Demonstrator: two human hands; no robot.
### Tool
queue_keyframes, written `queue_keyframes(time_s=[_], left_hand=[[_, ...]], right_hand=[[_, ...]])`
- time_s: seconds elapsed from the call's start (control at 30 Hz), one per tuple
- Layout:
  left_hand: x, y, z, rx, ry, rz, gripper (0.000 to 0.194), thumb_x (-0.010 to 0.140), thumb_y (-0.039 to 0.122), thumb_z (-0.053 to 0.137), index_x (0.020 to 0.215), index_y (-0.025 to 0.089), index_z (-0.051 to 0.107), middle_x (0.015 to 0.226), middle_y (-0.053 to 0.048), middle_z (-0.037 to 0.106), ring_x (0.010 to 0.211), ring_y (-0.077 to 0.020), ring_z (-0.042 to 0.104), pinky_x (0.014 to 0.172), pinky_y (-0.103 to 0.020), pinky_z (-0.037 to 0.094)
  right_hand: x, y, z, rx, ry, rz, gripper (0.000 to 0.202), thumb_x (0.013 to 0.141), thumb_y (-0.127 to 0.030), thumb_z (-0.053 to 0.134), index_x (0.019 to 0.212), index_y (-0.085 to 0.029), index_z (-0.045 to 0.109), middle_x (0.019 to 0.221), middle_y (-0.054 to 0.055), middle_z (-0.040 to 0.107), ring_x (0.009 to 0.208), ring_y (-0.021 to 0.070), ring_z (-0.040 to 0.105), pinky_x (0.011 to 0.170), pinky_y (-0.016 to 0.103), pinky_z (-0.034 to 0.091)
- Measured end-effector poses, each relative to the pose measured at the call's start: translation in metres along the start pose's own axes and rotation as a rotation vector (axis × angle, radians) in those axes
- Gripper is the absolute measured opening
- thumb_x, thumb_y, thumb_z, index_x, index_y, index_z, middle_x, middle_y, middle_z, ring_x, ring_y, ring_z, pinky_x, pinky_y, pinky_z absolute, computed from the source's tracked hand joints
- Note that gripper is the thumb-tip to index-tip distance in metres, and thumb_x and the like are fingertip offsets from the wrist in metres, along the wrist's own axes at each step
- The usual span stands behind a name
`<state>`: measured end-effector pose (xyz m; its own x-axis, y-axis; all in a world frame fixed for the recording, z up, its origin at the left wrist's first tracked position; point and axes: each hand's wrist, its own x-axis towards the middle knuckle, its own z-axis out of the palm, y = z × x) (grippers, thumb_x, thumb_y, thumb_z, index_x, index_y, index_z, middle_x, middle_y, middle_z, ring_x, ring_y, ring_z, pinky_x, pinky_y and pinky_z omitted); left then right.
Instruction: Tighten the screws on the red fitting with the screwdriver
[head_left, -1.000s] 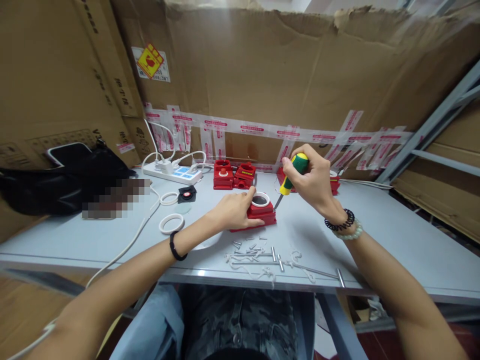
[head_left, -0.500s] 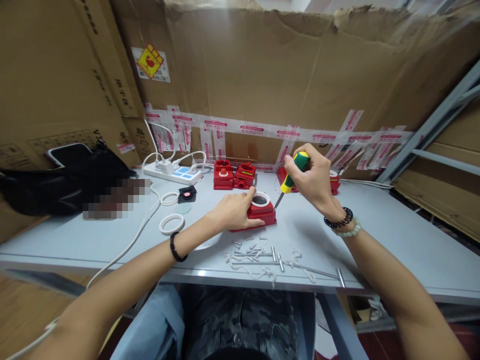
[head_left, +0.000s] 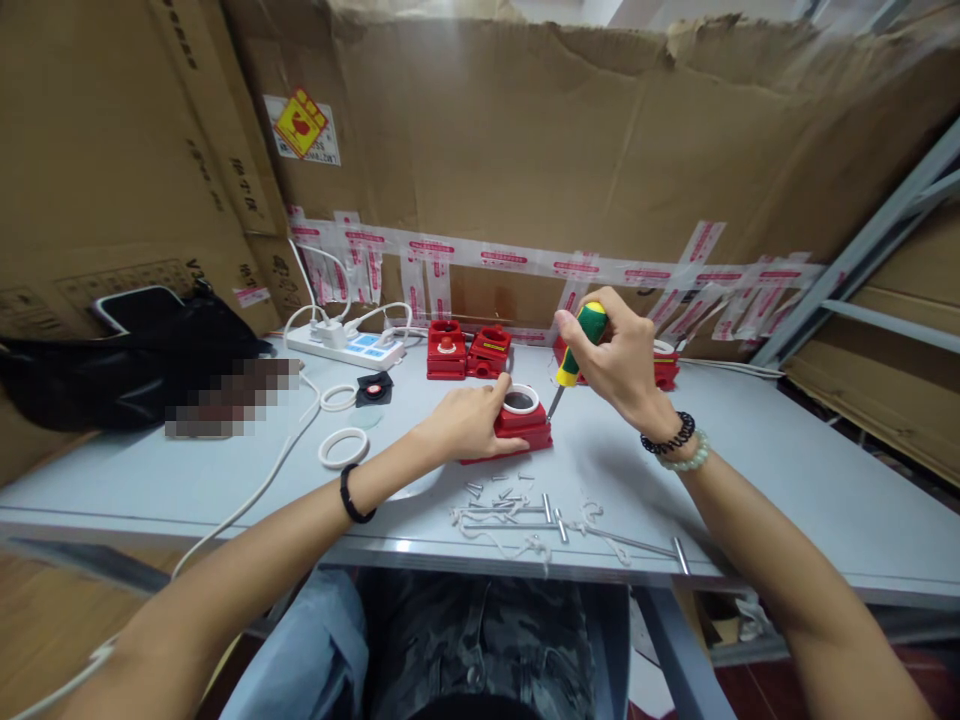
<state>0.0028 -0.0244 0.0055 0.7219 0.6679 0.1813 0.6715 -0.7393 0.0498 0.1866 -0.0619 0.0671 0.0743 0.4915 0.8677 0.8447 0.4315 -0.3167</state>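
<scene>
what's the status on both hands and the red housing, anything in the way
Left hand holding red housing. Right hand gripping screwdriver, tip at housing's right end. Loose screws and metal rods nearer the person; nothing visibly blocking.

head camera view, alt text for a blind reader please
A person's right hand holds a green-and-yellow screwdriver, its tip at the right edge of a red housing that the left hand grips. Small screws and T-shaped metal rods lie nearer the person; more red housings sit behind.
</scene>
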Motion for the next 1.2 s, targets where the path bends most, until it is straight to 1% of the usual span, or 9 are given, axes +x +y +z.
queue_keyframes(time_s=[0.1,0.17,0.3,0.43,0.67,0.87,0.93,1.07,1.2], left_hand=[[0.000,-0.001,0.001,-0.005,0.009,0.013,0.077,0.075,0.069,0.050,0.126,0.014,0.034,0.098,-0.014,0.069,0.088,-0.0326,0.067,0.065,-0.033,0.046],[-0.001,-0.001,0.001,-0.001,0.017,0.019,0.078,0.075,0.070,0.049,0.126,0.013,0.034,0.099,-0.014,0.069,0.088,-0.0327,0.067,0.065,-0.033,0.046],[-0.001,-0.001,0.001,0.007,0.024,0.023,0.076,0.076,0.070,0.047,0.125,0.013,0.035,0.099,-0.014,0.069,0.086,-0.0327,0.067,0.064,-0.033,0.046],[-0.001,-0.001,0.001,0.013,0.021,0.030,0.076,0.076,0.068,0.049,0.126,0.013,0.034,0.098,-0.014,0.069,0.084,-0.0326,0.067,0.062,-0.033,0.046],[0.000,-0.003,0.004,0.012,0.017,0.034,0.076,0.077,0.067,0.048,0.126,0.012,0.033,0.097,-0.014,0.069,0.084,-0.0316,0.067,0.061,-0.032,0.045],[0.000,-0.003,0.003,0.024,0.024,0.037,0.076,0.076,0.067,0.049,0.126,0.012,0.033,0.096,-0.013,0.069,0.085,-0.0317,0.067,0.060,-0.032,0.045],[0.000,-0.002,0.002,0.029,0.029,0.035,0.077,0.076,0.068,0.049,0.127,0.011,0.033,0.098,-0.014,0.069,0.087,-0.0325,0.067,0.061,-0.032,0.046],[-0.001,-0.001,0.000,0.022,0.016,0.022,0.075,0.076,0.068,0.050,0.124,0.013,0.036,0.096,-0.013,0.070,0.085,-0.0324,0.067,0.062,-0.032,0.046],[-0.001,-0.001,0.000,0.020,0.022,0.028,0.077,0.076,0.069,0.050,0.126,0.012,0.035,0.097,-0.013,0.070,0.085,-0.0320,0.068,0.063,-0.032,0.046]], right_hand=[[-0.001,-0.004,-0.006,0.127,-0.152,-0.026,0.018,0.087,-0.039,0.051,0.083,-0.022,0.054,0.061,-0.004,0.052,0.051,0.0100,0.045,0.051,0.025,0.036],[-0.002,-0.005,-0.010,0.187,-0.204,-0.035,0.015,0.088,-0.037,0.052,0.086,-0.022,0.054,0.062,-0.004,0.053,0.051,0.0098,0.047,0.049,0.024,0.036],[-0.009,-0.007,-0.009,0.157,-0.092,-0.079,0.016,0.084,-0.035,0.059,0.082,-0.022,0.051,0.057,-0.006,0.048,0.045,0.0079,0.042,0.044,0.022,0.035],[-0.016,-0.014,-0.006,0.086,-0.016,-0.188,0.016,0.084,-0.034,0.059,0.080,-0.022,0.049,0.055,-0.007,0.046,0.044,0.0071,0.039,0.044,0.021,0.036],[-0.016,-0.025,-0.002,0.015,-0.019,-0.320,0.014,0.085,-0.031,0.058,0.080,-0.021,0.050,0.061,-0.004,0.050,0.045,0.0062,0.041,0.044,0.020,0.037],[-0.017,-0.017,-0.002,0.014,-0.007,-0.411,0.015,0.084,-0.033,0.059,0.080,-0.020,0.051,0.062,-0.004,0.053,0.046,0.0058,0.044,0.045,0.019,0.037],[-0.016,-0.013,-0.002,0.062,0.003,-0.362,0.014,0.083,-0.032,0.060,0.080,-0.021,0.051,0.061,-0.005,0.052,0.045,0.0057,0.042,0.045,0.019,0.037],[-0.011,-0.009,0.002,0.138,-0.037,-0.154,0.016,0.085,-0.035,0.057,0.081,-0.021,0.050,0.056,-0.007,0.047,0.046,0.0071,0.041,0.044,0.020,0.036],[-0.008,-0.015,0.008,0.060,-0.015,-0.073,0.018,0.084,-0.037,0.055,0.078,-0.021,0.049,0.055,-0.007,0.043,0.046,0.0076,0.038,0.046,0.021,0.034]])
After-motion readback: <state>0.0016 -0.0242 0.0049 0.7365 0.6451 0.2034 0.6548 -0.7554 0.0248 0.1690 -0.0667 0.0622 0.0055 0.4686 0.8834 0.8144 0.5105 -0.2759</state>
